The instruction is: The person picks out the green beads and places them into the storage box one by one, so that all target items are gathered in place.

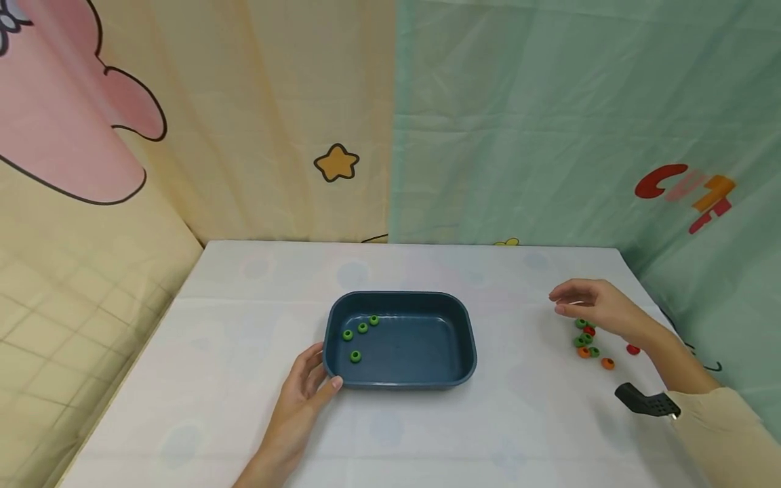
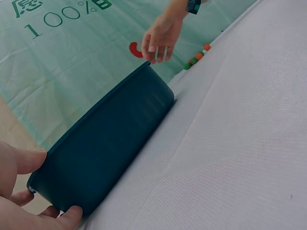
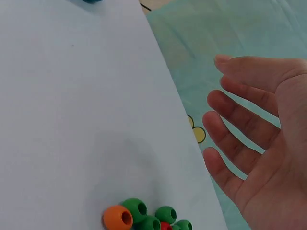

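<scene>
A dark blue rectangular tray (image 1: pixel 421 349) stands on the white-covered table, with several green beads (image 1: pixel 355 356) on the left part of its floor. My left hand (image 1: pixel 299 396) grips its near left corner; in the left wrist view the thumb (image 2: pixel 29 161) lies at the rim and fingertips press low on the wall. At the right, my right hand (image 1: pixel 598 308) hovers above loose green, red and orange beads (image 1: pixel 586 341). Its fingers are relaxed and slightly bent, and nothing is between them in the right wrist view, where an orange bead (image 3: pixel 117 218) and green ones show below.
A red bead (image 1: pixel 633 350) and an orange bead (image 1: pixel 607 363) lie slightly apart from the pile. Printed curtains (image 1: pixel 549 122) hang behind the table (image 1: pixel 518 434) and along its sides. A black strap end (image 1: pixel 647 401) sticks out from my right sleeve.
</scene>
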`<state>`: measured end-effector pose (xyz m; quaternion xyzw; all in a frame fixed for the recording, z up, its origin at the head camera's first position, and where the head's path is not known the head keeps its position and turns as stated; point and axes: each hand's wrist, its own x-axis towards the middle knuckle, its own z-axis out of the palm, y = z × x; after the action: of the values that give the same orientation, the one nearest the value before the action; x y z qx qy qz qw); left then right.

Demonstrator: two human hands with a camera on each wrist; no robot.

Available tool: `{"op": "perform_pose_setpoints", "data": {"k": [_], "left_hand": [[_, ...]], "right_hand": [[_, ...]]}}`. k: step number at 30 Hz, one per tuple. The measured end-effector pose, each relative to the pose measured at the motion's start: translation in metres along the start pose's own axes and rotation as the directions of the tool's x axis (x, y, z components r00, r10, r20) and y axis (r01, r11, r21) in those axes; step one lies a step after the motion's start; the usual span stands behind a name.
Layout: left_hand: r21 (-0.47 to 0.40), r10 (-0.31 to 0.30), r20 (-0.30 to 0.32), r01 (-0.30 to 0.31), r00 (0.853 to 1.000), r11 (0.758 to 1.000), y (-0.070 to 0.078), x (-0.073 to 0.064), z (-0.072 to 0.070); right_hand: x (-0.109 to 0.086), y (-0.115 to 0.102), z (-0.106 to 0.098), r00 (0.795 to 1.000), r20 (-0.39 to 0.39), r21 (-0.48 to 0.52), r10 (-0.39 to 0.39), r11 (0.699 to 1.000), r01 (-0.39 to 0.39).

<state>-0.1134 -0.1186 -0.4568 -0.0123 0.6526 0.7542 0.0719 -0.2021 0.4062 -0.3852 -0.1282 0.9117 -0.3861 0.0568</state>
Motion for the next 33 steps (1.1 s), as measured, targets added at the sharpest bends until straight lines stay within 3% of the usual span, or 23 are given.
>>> {"op": "perform_pose_setpoints", "data": {"k": [9, 17, 22, 33], "left_hand": [[0.001, -0.002, -0.001, 0.002, 1.0, 1.0, 0.0, -0.001, 0.001], [0.001, -0.026, -0.004, 0.026, 1.0, 1.0, 0.0, 0.0, 0.001], [-0.001, -0.028, -0.006, 0.027, 1.0, 1.0, 0.0, 0.001, 0.0], [-0.005, -0.034, 0.01, 0.034, 0.999, 0.999, -0.002, 0.001, -0.002]], "right_hand": [[-0.026, 0.024, -0.011, 0.996, -0.053, -0.016, 0.071, 0.997, -0.072], [-0.048, 0.04, -0.007, 0.987, -0.085, -0.009, 0.134, 0.991, -0.135], [-0.058, 0.051, -0.004, 0.979, -0.079, 0.001, 0.189, 0.982, -0.189], [-0.075, 0.061, 0.004, 0.974, -0.058, 0.055, 0.221, 0.974, -0.218]]}}
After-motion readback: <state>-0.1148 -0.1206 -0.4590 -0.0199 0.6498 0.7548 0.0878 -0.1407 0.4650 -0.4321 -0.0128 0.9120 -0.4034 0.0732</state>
